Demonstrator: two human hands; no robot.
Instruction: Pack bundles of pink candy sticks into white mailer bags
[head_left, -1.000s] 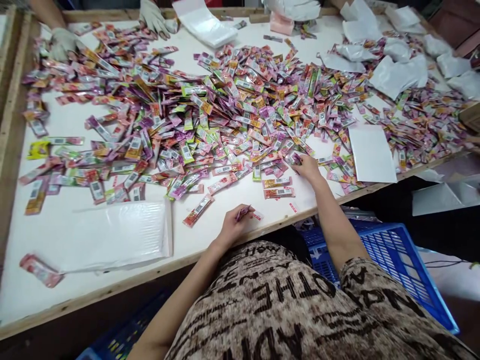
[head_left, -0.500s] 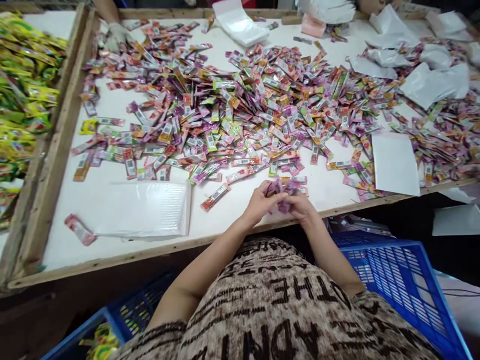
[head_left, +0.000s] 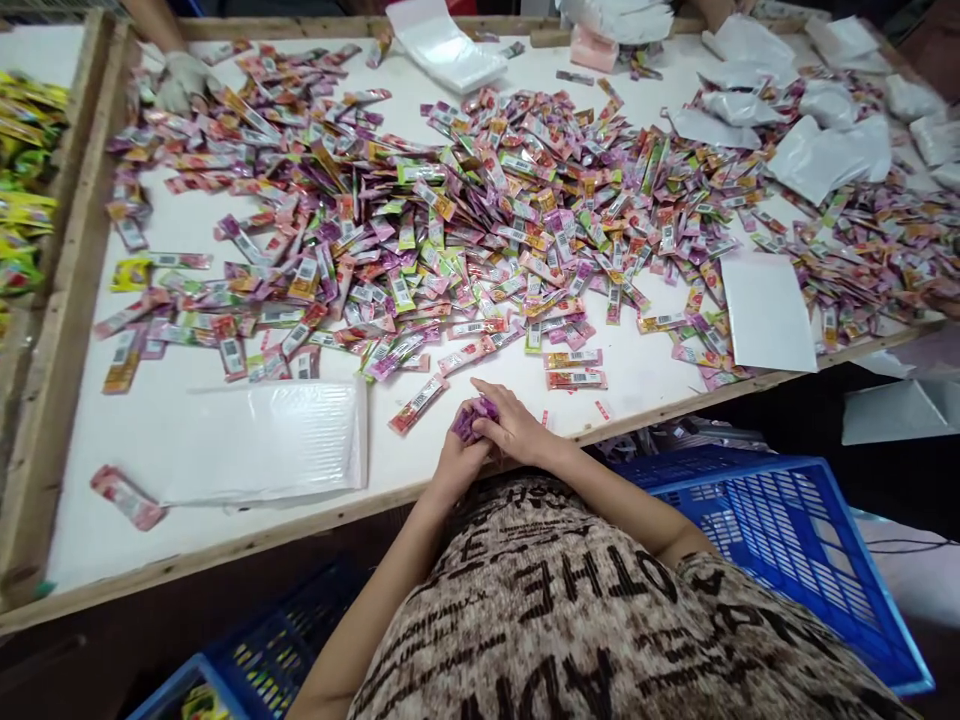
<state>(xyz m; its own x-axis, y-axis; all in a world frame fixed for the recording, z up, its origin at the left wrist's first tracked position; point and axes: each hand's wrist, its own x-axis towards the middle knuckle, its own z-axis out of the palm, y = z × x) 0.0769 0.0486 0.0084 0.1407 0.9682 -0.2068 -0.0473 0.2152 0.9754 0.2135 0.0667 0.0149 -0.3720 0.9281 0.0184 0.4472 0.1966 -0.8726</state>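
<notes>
Close to the table's front edge, my left hand [head_left: 459, 462] and my right hand [head_left: 517, 425] are pressed together around several purple candy sachets [head_left: 474, 418]. The left fingers curl about the sachets from below and the left; the right thumb lies over them. How many they hold is hidden. Two red-and-orange sachets [head_left: 574, 368] lie flat just beyond my right hand. A red sachet [head_left: 418, 403] rests to the left of my left hand. Beyond stretches a wide, loose pile of pink, purple, green and orange sachets [head_left: 450, 210].
A white padded envelope [head_left: 277, 440] lies front left, another white envelope [head_left: 769, 310] at the right. Wooden rails [head_left: 52, 340] border the table. A co-worker's gloved hand [head_left: 180, 82] reaches in at the far left. Blue crates [head_left: 795, 530] stand below. Yellow packets [head_left: 30, 180] fill the neighbouring section.
Both hands have moved left and nearer my body with the purple sachets, closing more tightly around them. The two sachets they partly covered now show fully. The view has shifted slightly.
</notes>
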